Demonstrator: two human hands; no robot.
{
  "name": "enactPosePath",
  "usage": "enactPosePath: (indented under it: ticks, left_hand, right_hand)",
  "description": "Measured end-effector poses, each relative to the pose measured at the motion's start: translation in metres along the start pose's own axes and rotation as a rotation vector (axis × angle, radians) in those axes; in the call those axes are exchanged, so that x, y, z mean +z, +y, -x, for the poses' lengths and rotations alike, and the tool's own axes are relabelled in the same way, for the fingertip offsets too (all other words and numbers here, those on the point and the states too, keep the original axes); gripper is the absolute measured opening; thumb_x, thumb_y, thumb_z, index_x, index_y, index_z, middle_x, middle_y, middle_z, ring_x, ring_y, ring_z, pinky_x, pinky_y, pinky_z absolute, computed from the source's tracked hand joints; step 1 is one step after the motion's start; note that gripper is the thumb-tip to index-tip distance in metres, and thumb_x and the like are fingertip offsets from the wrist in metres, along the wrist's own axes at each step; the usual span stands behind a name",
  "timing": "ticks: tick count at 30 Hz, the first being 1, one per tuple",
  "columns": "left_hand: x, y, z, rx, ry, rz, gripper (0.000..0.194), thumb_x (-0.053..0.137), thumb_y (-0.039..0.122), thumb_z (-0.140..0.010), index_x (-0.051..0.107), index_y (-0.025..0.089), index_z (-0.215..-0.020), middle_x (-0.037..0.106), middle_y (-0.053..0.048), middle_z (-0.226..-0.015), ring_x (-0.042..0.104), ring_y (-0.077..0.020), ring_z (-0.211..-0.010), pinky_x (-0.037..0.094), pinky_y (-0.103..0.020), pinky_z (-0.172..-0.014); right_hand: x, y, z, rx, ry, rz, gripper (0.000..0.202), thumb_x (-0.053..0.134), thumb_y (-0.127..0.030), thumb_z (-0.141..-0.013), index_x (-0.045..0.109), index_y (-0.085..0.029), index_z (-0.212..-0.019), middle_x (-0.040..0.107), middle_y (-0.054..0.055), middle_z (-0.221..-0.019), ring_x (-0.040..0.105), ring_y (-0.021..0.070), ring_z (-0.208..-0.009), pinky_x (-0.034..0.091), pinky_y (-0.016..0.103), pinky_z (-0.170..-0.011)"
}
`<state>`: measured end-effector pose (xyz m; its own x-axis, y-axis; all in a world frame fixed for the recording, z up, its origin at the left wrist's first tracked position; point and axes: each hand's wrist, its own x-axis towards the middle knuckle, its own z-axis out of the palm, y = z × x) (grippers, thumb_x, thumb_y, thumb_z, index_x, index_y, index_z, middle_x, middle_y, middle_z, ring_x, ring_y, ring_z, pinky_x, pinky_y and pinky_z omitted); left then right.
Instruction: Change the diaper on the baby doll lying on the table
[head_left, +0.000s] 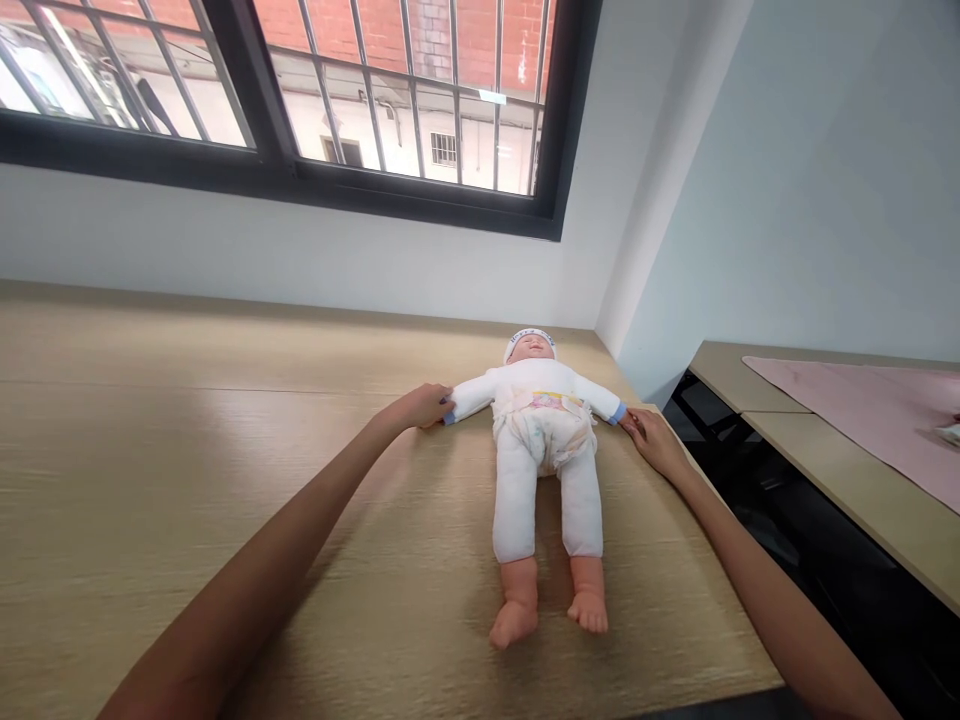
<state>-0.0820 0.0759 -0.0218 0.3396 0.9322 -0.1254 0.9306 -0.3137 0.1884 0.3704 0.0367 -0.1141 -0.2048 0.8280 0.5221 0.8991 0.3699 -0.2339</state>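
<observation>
A baby doll (536, 375) lies on its back on the wooden table, head toward the window and bare feet toward me. It wears a white hat (531, 334), a white long-sleeved top with blue cuffs and a diaper (546, 435) with a coloured waistband. Its arms are stretched out to both sides. My left hand (427, 405) is closed around the doll's hand at the left cuff. At the other cuff, my right hand (654, 440) grips the doll's other hand near the table's right edge.
The wooden table (187, 500) reaches the wall below a barred window (420, 100). Beyond a dark gap on the right stands a second table (847, 450) with a pink cloth (862, 400) over it. A partly visible item lies on the cloth at the far right.
</observation>
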Motion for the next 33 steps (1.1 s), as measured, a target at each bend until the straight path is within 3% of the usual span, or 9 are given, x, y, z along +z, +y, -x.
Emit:
enactPosePath:
  ticks: [8, 19, 23, 25, 28, 31, 33]
  left_hand:
    - [0.000, 0.000, 0.000, -0.013, -0.016, 0.007, 0.027, 0.035, 0.030, -0.084, 0.058, 0.017, -0.079, 0.066, -0.007, -0.075, 0.059, -0.0190, -0.066, 0.040, -0.026, -0.061]
    - [-0.001, 0.001, 0.002, -0.072, -0.035, -0.017, 0.035, 0.033, 0.031, -0.088, 0.061, 0.013, -0.100, 0.069, -0.012, -0.090, 0.063, -0.0209, -0.072, 0.042, -0.027, -0.062]
    - [0.000, 0.010, 0.006, -0.103, 0.032, -0.019, 0.033, 0.037, 0.029, -0.087, 0.060, 0.014, -0.104, 0.069, -0.014, -0.099, 0.063, -0.0232, -0.082, 0.044, -0.028, -0.067]
    - [-0.001, 0.023, 0.009, -0.109, 0.164, 0.004, 0.033, 0.035, 0.029, -0.088, 0.060, 0.016, -0.105, 0.067, -0.013, -0.106, 0.062, -0.0248, -0.093, 0.044, -0.030, -0.074]
    - [0.001, 0.049, 0.016, -0.088, 0.398, 0.182, 0.038, 0.029, 0.037, -0.091, 0.061, 0.017, -0.086, 0.069, -0.009, -0.093, 0.061, -0.0232, -0.090, 0.044, -0.029, -0.076]
    - [0.013, 0.071, 0.020, -0.114, 0.341, 0.395, 0.053, 0.025, 0.051, -0.091, 0.053, 0.017, -0.061, 0.064, -0.007, -0.067, 0.060, -0.0220, -0.070, 0.044, -0.031, -0.067]
    - [0.025, 0.080, 0.021, -0.099, 0.321, 0.505, 0.059, 0.019, 0.054, -0.092, 0.053, 0.018, -0.062, 0.064, -0.008, -0.067, 0.060, -0.0228, -0.070, 0.045, -0.033, -0.068]
  right_hand:
    - [0.001, 0.001, 0.000, -0.001, 0.007, 0.008, 0.037, 0.041, -0.035, -0.091, 0.062, -0.013, -0.111, 0.067, 0.018, -0.109, 0.061, 0.0315, -0.100, 0.046, 0.047, -0.091]
    - [-0.001, -0.005, 0.001, 0.020, -0.002, 0.037, 0.036, 0.042, -0.033, -0.090, 0.061, -0.013, -0.112, 0.067, 0.018, -0.111, 0.061, 0.0309, -0.099, 0.047, 0.046, -0.091]
    - [-0.007, -0.023, -0.002, 0.122, 0.162, 0.007, 0.038, 0.046, -0.032, -0.084, 0.061, -0.012, -0.113, 0.065, 0.019, -0.116, 0.060, 0.0319, -0.106, 0.044, 0.048, -0.096]
    - [-0.010, -0.040, -0.006, 0.223, 0.229, -0.142, 0.036, 0.046, -0.035, -0.084, 0.064, -0.014, -0.108, 0.067, 0.017, -0.112, 0.062, 0.0299, -0.102, 0.047, 0.045, -0.094]
    - [-0.005, -0.068, -0.016, 0.349, 0.108, -0.458, 0.039, 0.044, -0.047, -0.086, 0.069, -0.017, -0.095, 0.072, 0.011, -0.099, 0.067, 0.0279, -0.092, 0.051, 0.040, -0.087]
    - [0.007, -0.087, -0.029, 0.386, -0.091, -0.582, 0.052, 0.038, -0.058, -0.088, 0.071, -0.017, -0.089, 0.074, 0.010, -0.096, 0.066, 0.0314, -0.099, 0.048, 0.045, -0.092]
    - [0.015, -0.093, -0.038, 0.355, -0.157, -0.626, 0.059, 0.033, -0.063, -0.089, 0.071, -0.017, -0.094, 0.073, 0.011, -0.101, 0.063, 0.0318, -0.106, 0.045, 0.047, -0.097]
